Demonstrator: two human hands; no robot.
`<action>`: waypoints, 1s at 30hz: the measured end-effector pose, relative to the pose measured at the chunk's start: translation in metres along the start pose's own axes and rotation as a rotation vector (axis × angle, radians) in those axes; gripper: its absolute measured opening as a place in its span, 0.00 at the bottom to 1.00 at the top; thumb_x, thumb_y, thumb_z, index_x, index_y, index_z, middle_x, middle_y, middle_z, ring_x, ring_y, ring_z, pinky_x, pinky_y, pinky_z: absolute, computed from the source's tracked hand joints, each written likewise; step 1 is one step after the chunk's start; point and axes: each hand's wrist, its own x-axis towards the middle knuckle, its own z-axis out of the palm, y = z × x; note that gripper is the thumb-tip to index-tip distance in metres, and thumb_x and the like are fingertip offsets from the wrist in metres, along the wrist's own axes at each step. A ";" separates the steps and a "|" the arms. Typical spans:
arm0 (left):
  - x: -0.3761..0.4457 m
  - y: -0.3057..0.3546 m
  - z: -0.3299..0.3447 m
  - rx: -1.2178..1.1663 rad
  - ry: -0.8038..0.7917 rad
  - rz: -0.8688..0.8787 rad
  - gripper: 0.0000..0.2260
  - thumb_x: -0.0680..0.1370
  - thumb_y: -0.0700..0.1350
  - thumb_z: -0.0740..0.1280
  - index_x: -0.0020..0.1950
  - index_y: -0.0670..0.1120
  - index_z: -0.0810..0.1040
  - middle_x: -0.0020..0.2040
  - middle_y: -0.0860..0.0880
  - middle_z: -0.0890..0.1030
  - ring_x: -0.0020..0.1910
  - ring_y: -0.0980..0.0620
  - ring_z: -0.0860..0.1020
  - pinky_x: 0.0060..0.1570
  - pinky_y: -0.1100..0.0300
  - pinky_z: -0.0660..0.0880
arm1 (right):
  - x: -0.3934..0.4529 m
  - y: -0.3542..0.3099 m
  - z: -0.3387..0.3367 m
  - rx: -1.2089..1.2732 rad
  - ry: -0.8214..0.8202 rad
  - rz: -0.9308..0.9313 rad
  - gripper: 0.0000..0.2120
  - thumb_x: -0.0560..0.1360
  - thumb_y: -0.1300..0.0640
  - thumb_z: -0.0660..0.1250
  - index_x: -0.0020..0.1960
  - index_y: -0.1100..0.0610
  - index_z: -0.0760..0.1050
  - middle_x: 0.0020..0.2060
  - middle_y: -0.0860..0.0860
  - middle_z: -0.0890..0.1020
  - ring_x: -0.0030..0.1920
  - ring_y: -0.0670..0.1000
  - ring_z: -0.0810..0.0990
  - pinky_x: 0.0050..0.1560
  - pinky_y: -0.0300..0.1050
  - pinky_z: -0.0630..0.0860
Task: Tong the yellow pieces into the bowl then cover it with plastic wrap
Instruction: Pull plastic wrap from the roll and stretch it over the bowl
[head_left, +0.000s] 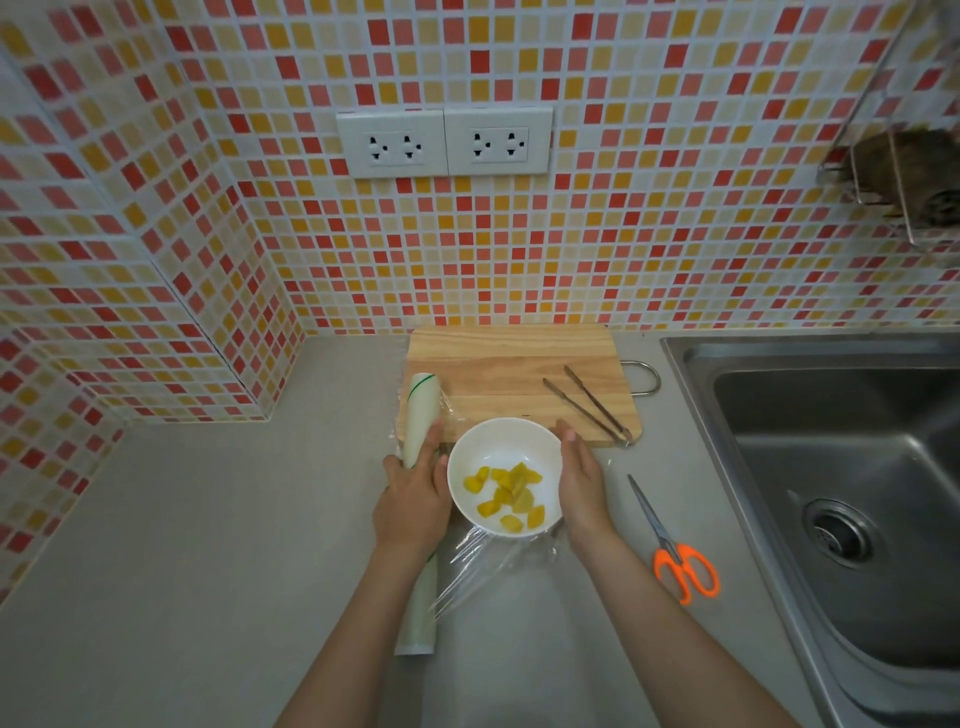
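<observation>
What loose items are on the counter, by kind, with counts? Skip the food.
Bowl: 1
Cutting board: 1
Tongs: 1
Scissors: 1
Plastic wrap roll: 1
Total: 5

Orange-handled scissors (675, 545) lie on the counter (208, 519) beside the sink (841, 467).

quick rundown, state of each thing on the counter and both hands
bowl: upright, on the spread wrap, uncovered
yellow pieces: all in the bowl
plastic wrap roll: lying flat, partly unrolled
wrap sheet: spread under the bowl, wrinkled
tongs: lying on the cutting board, open
scissors: closed, on the counter
left hand: open, against the bowl's side
right hand: open, against the bowl's side
</observation>
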 end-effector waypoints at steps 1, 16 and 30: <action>0.001 -0.001 0.000 -0.010 -0.003 0.007 0.20 0.79 0.58 0.46 0.72 0.66 0.53 0.52 0.46 0.65 0.39 0.43 0.71 0.46 0.52 0.70 | 0.002 -0.001 0.000 -0.029 -0.036 0.010 0.18 0.80 0.50 0.53 0.67 0.51 0.71 0.64 0.51 0.76 0.63 0.52 0.74 0.67 0.53 0.70; 0.009 -0.054 -0.020 -0.506 -0.167 0.052 0.31 0.79 0.47 0.61 0.75 0.60 0.47 0.69 0.63 0.58 0.68 0.59 0.62 0.66 0.64 0.58 | 0.012 0.013 0.004 -0.096 0.048 0.020 0.15 0.80 0.55 0.52 0.52 0.47 0.77 0.46 0.48 0.81 0.51 0.52 0.79 0.53 0.47 0.75; 0.005 -0.052 -0.024 -0.615 -0.099 0.071 0.30 0.78 0.48 0.64 0.75 0.61 0.52 0.67 0.67 0.60 0.65 0.65 0.63 0.63 0.65 0.59 | 0.010 0.008 0.002 -0.102 0.088 0.031 0.16 0.79 0.53 0.51 0.55 0.50 0.78 0.50 0.52 0.82 0.52 0.54 0.79 0.55 0.50 0.77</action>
